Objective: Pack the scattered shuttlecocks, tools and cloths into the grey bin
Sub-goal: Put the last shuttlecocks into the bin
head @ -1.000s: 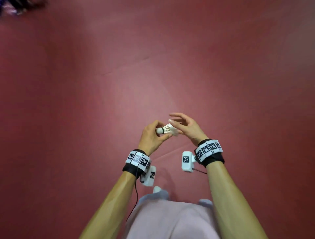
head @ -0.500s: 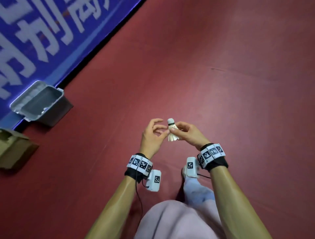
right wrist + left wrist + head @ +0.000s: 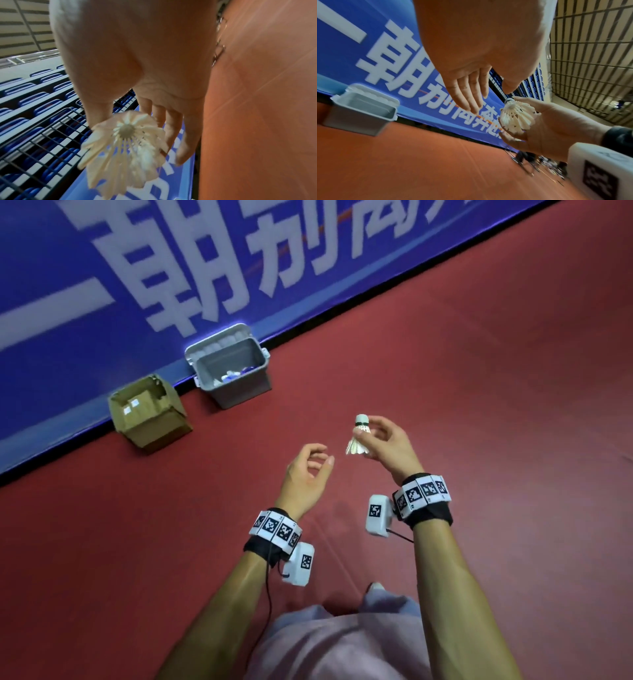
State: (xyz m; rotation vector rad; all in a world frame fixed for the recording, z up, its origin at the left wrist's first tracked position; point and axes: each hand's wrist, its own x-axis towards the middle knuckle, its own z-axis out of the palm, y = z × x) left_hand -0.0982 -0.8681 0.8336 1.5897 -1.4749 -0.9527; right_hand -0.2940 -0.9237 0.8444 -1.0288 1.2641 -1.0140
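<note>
A white feather shuttlecock (image 3: 358, 436) is pinched in my right hand (image 3: 371, 436), cork end up and pointing away from me; the left wrist view shows this shuttlecock (image 3: 517, 116) from the side and the right wrist view shows its feather skirt (image 3: 125, 146) from behind. My left hand (image 3: 317, 463) hangs beside it, to the left, fingers loosely curled and holding nothing. The grey bin (image 3: 236, 392) stands open on the red floor against the blue banner, ahead and to the left, with a few white and blue items in its bottom. In the left wrist view the grey bin (image 3: 359, 115) sits at far left.
A brown cardboard box (image 3: 150, 416) stands left of the bin against the blue banner (image 3: 171, 268) with white lettering. Red court floor (image 3: 479, 371) stretches to the right. Blue stadium seats (image 3: 34, 101) and a railing rise behind the banner.
My left hand has let go of the shuttlecock and drawn back left; only my right hand holds it now. My view has swung so the bin and banner are nearer and more central.
</note>
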